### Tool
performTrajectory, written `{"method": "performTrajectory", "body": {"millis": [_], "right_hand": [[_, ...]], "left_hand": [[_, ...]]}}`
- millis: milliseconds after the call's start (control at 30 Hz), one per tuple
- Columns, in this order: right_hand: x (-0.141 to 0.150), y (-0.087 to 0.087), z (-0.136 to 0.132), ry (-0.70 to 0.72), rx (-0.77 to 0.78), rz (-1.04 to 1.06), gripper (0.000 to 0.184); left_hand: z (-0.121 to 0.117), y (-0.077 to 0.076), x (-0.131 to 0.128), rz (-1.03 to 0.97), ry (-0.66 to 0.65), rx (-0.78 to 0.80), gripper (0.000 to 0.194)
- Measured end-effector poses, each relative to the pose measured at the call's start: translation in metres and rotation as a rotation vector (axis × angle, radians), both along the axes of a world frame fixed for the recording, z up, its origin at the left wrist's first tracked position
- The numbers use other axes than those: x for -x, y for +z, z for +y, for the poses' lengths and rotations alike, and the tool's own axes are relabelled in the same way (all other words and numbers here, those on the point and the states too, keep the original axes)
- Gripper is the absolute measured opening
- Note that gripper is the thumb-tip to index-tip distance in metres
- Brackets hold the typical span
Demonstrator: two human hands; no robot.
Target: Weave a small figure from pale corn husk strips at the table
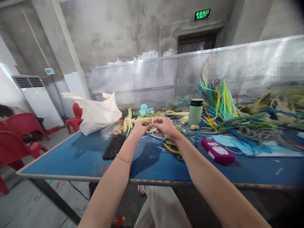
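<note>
Close together above the blue table (83, 164), my left hand (140, 128) and my right hand (165, 126) both pinch a small, thin, pale strip (152, 121). Its exact kind is too small to make out, and my fingers cover most of it. Below my right hand lie pliers with yellow handles (172, 148). Pale stalks and husk-like pieces (128, 122) spread behind my hands. A dark flat tablet-like slab (114, 147) lies left of my left wrist.
On the left stand a white plastic bag (102, 110) and a clear bottle (110, 129). To the right are a green tumbler (195, 113), colourful pipe cleaners (219, 101), tangled cords (251, 131), a purple box (217, 151) and light-blue sheets (247, 147). Perforated metal panels (147, 77) rise behind.
</note>
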State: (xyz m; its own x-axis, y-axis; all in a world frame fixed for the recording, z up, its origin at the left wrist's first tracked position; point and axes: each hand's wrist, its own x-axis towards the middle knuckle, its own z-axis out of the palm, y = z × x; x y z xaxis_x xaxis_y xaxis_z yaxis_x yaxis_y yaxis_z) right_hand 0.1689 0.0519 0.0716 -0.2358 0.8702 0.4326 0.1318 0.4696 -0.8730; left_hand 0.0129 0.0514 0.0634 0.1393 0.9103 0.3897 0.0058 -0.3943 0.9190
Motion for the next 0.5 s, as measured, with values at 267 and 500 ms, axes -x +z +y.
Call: {"method": "performTrajectory", "body": {"millis": [267, 500], "right_hand": [[0.0057, -0.0053, 0.0030, -0.045, 0.001, 0.047, 0.017], [0.0068, -0.0068, 0.0029, -0.063, -0.020, 0.027, 0.015]], "left_hand": [[0.0009, -0.0016, 0.0013, 0.035, 0.010, -0.004, 0.014], [0.0016, -0.0026, 0.0021, 0.035, -0.007, 0.010, 0.013]]}}
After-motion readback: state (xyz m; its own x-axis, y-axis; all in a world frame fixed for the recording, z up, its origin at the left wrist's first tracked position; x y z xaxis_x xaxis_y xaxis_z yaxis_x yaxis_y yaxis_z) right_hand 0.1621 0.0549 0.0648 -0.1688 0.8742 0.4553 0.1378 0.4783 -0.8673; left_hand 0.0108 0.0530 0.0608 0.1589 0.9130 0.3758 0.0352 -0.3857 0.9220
